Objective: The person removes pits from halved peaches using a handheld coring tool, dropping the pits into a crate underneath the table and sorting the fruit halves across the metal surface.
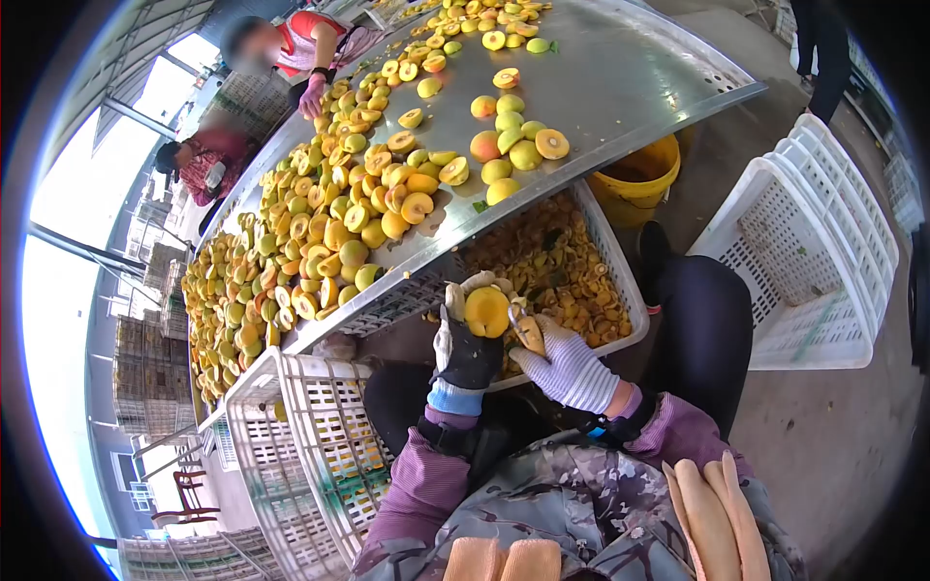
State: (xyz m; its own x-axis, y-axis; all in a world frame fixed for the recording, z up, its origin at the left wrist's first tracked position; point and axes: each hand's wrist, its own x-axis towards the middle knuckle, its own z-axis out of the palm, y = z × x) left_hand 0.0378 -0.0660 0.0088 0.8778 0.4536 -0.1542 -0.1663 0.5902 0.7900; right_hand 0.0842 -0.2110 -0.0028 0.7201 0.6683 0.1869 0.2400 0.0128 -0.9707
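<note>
My left hand (468,339), in a black and white glove, holds a yellow-orange fruit half (486,312) with its cut face up. Close to its right side, my right hand (572,368), in a striped glove, is closed around a small tool (525,327) with an orange-brown handle. The tool's tip is near the fruit's edge; whether it touches cannot be made out. Below both hands is a white crate (635,315) holding brown and orange fruit scraps (572,266). Beyond it, many halved and whole fruits (339,208) lie on the metal table (610,87).
A yellow bucket (651,174) stands under the table's edge. Stacked white crates (804,242) are at the right, and more white crates (310,436) at the lower left. Two co-workers are along the table's far left side, one reaching a gloved hand (312,95) to the fruit.
</note>
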